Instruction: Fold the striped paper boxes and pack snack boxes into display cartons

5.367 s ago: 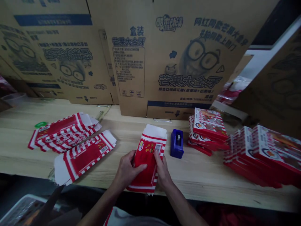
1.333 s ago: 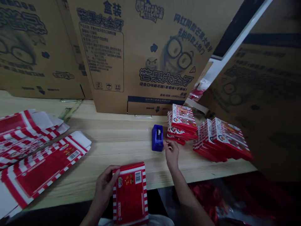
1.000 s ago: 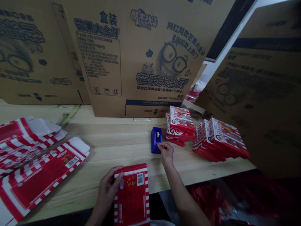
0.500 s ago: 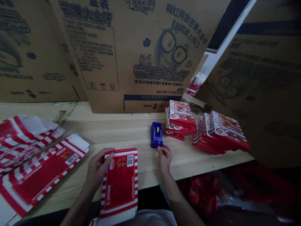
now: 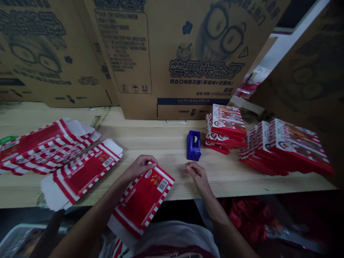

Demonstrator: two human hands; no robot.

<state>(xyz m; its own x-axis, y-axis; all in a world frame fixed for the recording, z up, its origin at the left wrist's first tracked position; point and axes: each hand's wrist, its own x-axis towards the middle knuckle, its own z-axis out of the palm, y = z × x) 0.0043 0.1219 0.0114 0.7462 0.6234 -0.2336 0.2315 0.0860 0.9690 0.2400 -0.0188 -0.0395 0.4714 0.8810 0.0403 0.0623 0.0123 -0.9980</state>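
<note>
A worker's left hand (image 5: 139,165) clasps the far corner of a red-striped carton (image 5: 143,199), fingers curled over its edge. The carton lies tilted across the near edge of the table (image 5: 161,141), its near end hanging off towards the lap. The right hand (image 5: 197,172) rests on the wood just near of a blue dispenser (image 5: 194,145), apart from it, fingertips drawn together. Whether they pinch anything cannot be told.

Flat cartons (image 5: 80,172) are fanned out at left, closed packs (image 5: 227,127) are stacked at right, and printed shipping boxes (image 5: 174,53) line the far side.

Judged from this, the carton would handle better pushed further onto the table, since the overhanging end has no support and may sag or slide under pressure. The left hand would do well to pin the closed flap flat and square. If the right hand carries a strip, it should stay taut and clear of the fingers, go down centred across the flap seam and be rubbed from the middle outward. Thin card creases easily, so firm, even pressure serves better than a squeeze.
</note>
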